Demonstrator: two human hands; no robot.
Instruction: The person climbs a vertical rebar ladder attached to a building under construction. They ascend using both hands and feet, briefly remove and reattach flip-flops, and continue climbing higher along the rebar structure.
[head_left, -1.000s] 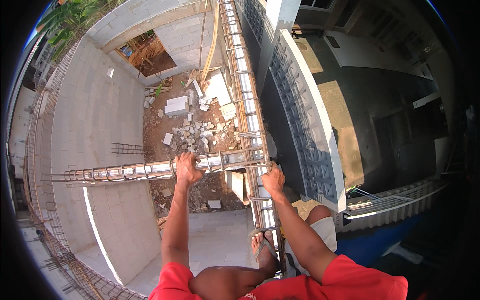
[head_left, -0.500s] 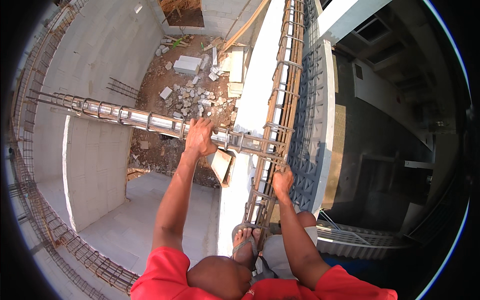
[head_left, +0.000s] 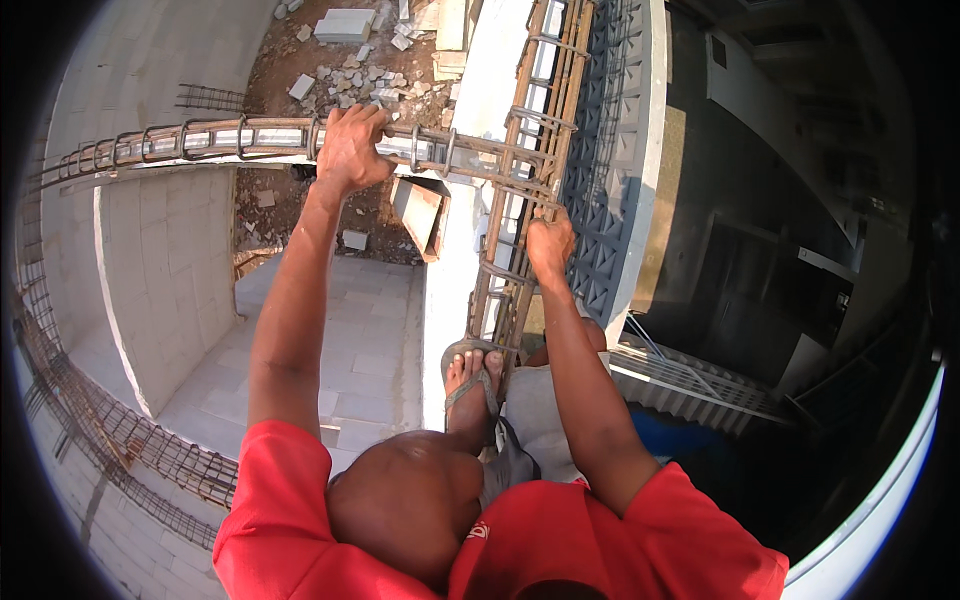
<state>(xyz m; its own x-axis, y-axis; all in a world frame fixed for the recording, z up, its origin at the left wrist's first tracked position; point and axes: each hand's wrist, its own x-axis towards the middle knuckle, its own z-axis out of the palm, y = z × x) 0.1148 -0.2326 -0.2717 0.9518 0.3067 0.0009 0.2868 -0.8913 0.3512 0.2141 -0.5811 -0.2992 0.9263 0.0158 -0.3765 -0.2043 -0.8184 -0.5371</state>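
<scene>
The left hand (head_left: 352,150) now appears clearly higher in view than the right hand (head_left: 550,243); one second ago the two were nearly level. Both now sit higher in view overall. The bar cage in the left grip (head_left: 270,137) now slopes down toward the right grip, where it first rose that way. A broad white surface (head_left: 448,240) is now exposed left of the right grip; strips between bars showed initially. Beyond the left grip, the foliage and far-wall opening have left view. Below both grips, more red shirt (head_left: 545,535) is visible.
</scene>
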